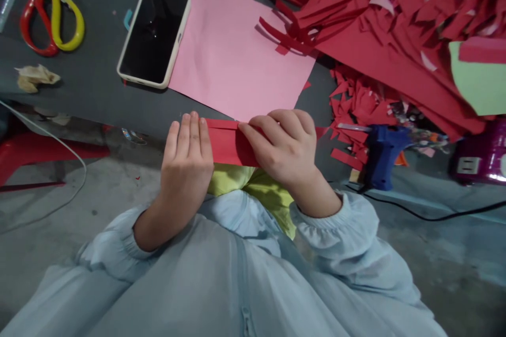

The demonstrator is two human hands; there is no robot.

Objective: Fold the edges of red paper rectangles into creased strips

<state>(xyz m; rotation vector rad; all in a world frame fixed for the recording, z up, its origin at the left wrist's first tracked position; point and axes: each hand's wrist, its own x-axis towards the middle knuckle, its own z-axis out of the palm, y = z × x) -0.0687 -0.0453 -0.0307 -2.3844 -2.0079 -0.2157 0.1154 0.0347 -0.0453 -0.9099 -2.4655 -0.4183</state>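
Note:
A red paper strip (227, 146) stretches between my hands at the table's near edge, with a narrow fold along its upper side. My left hand (185, 168) holds its left end, fingers straight and side by side on top; the thumb is hidden. My right hand (282, 150) is closed on the strip further right, the tip of its index finger at the folded edge. A pointed red end shows beyond the right knuckles. Just past my hands, a pink sheet (237, 73) lies on the dark table.
A phone (154, 34) overlaps the pink sheet. Red-and-yellow-handled scissors (53, 21) lie at the left. Red paper pieces (379, 37) are heaped at the right, near a blue glue gun (385, 155) with a black cord (430, 217). A red stool (39, 150) stands below left.

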